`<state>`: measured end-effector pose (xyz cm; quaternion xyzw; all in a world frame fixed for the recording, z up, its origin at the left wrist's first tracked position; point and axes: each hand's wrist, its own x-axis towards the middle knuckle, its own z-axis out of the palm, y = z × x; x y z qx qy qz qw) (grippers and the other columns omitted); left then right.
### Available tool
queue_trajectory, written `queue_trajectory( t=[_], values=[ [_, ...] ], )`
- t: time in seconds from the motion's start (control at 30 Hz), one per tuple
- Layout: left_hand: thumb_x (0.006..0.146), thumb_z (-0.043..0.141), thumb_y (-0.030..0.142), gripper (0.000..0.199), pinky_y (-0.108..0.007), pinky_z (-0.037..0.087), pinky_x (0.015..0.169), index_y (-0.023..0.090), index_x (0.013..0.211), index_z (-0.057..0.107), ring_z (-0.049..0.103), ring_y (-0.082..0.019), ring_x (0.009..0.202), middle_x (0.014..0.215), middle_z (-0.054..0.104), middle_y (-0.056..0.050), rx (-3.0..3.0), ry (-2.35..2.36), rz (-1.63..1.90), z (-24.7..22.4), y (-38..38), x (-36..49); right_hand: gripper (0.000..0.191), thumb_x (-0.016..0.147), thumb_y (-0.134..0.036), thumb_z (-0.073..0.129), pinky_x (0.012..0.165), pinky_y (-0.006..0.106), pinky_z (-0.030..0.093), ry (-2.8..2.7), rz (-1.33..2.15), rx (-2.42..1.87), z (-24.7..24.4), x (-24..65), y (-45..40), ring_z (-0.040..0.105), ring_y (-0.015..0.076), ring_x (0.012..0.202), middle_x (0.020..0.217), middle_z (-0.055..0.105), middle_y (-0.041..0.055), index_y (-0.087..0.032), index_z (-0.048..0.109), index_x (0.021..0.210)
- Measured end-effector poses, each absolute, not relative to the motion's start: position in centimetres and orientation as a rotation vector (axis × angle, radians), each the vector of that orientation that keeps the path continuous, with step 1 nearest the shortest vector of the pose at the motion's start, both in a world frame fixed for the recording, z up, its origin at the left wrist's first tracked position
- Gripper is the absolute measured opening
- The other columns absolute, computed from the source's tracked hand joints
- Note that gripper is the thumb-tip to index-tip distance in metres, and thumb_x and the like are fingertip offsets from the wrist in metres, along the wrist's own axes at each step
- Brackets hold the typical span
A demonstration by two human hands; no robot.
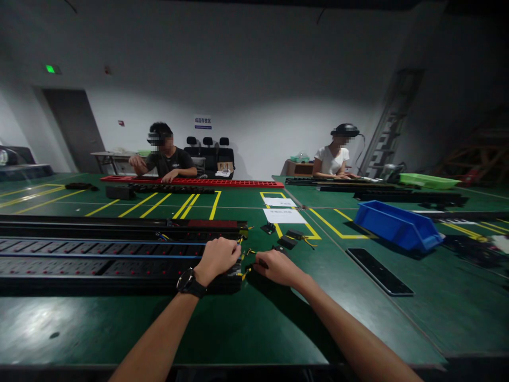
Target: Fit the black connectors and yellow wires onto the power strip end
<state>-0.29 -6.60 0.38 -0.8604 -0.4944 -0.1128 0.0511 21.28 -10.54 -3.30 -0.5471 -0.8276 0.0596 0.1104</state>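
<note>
Long black power strips point(151, 265) lie side by side on the green table, their right ends near the middle of the view. My left hand point(220, 259), with a black watch on the wrist, rests on these ends, its fingers curled over the edge. Short yellow wires point(246, 274) stick out of the ends between my hands. Just right of them my right hand point(277, 267) is closed in a pinch; its fingers hide what is in it. Small black end pieces point(291, 239) lie beyond it, one with a yellow wire.
A blue bin point(397, 225) and a dark phone point(379, 271) lie to the right. White paper sheets point(284, 216) lie behind the small pieces. Across the table two people sit, one point(170, 159) behind a red slotted rail point(230, 183), the other point(334, 159) by black strips.
</note>
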Motion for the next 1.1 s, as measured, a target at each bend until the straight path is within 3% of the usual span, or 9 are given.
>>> queue_trajectory(
  t=[0.3, 0.83, 0.97, 1.1],
  values=[
    [0.101, 0.036, 0.043, 0.048, -0.034, 0.051, 0.077, 0.02, 0.089, 0.076, 0.072, -0.026, 0.083, 0.086, 0.075, -0.012, -2.62, -1.522, -0.333, 0.6, -6.7, -0.2, 0.018, 0.097, -0.035, 0.058, 0.06, 0.025, 0.027, -2.436, 0.175, -1.623, -3.3, 21.4, -10.5, 0.061, 0.0155, 0.072, 0.085, 0.07, 0.0038, -0.02, 0.068, 0.094],
    [0.101, 0.036, 0.043, 0.048, -0.035, 0.049, 0.077, 0.018, 0.086, 0.075, 0.072, -0.026, 0.082, 0.086, 0.075, -0.014, -2.616, -1.54, -0.338, 0.7, -6.7, -0.2, 0.021, 0.101, -0.036, 0.052, 0.066, 0.026, 0.033, -2.313, 0.052, -1.72, -2.8, 21.7, -10.3, 0.065, 0.0176, 0.08, 0.09, 0.072, 0.005, -0.021, 0.067, 0.098],
    [0.1, 0.036, 0.043, 0.048, -0.034, 0.05, 0.076, 0.019, 0.087, 0.075, 0.072, -0.026, 0.081, 0.086, 0.075, -0.012, -2.63, -1.518, -0.345, 0.7, -6.7, -0.2, 0.018, 0.099, -0.028, 0.053, 0.075, 0.028, 0.038, -2.188, -0.053, -1.731, -2.7, 22.3, -10.0, 0.063, 0.0187, 0.086, 0.096, 0.071, 0.0059, -0.02, 0.066, 0.107],
    [0.1, 0.036, 0.042, 0.048, -0.035, 0.05, 0.076, 0.019, 0.086, 0.075, 0.072, -0.026, 0.081, 0.086, 0.075, -0.013, -2.633, -1.52, -0.347, 0.6, -6.7, -0.2, 0.024, 0.098, -0.03, 0.055, 0.09, 0.035, 0.038, -2.197, -0.215, -1.756, -3.4, 22.2, -9.8, 0.057, 0.0254, 0.106, 0.108, 0.068, 0.0097, -0.021, 0.067, 0.117]
  ],
)
